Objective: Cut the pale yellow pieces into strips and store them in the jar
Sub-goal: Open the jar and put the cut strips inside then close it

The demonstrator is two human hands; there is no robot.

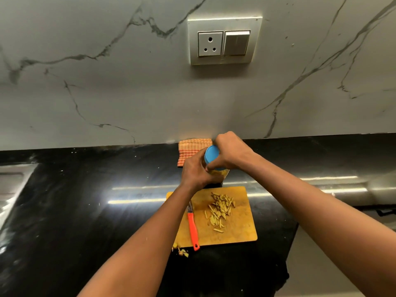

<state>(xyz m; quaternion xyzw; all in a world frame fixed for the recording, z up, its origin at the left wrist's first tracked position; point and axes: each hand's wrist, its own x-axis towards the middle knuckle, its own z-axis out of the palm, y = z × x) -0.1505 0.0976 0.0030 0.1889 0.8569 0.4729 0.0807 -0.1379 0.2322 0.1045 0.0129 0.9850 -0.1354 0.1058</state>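
I log: left hand [196,170] wraps jar [216,173] body, fingers curled round it, jar held above far edge of cutting board [242,228]. Right hand [230,153] grips blue lid [211,154] from above, fingers closed on its rim. Jar contents yellowish; fill level not readable. Pale yellow strips [220,210] heaped on board. Orange-handled knife [192,227] lies on board's left side. Checked cloth [189,151] behind jar, against wall. Peel scraps [182,251] on black tabletop [85,200] near board's front left corner.
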